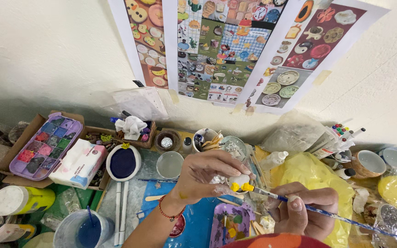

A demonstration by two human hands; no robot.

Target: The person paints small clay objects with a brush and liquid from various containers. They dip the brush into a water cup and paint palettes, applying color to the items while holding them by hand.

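Two hands at work over a crowded counter (pixel 116 202), right at the bottom middle of the view. The left hand (pixel 207 177), a red bead bracelet (pixel 168 215) at its wrist, curls its fingers closed around a small white clay figure (pixel 241 180) with yellow bits at its base, holding it just above the counter. The right hand (pixel 302 209) pinches a blue-handled paintbrush (pixel 327 213) in a tight writing grip, and the brush tip sits right against the yellow part of the figure. Just below the figure lies a purple paint palette (pixel 228 225), smeared with colour. Off to the left, a bigger purple palette (pixel 47 146) of paint wells rests in a cardboard box, with a tissue pack (pixel 79 163) beside it and a cup of blue water (pixel 83 229) near the front edge. A yellow plastic bag (pixel 313 177) sits just behind the right hand. Printed picture sheets (pixel 226 46) are taped to the white wall above.
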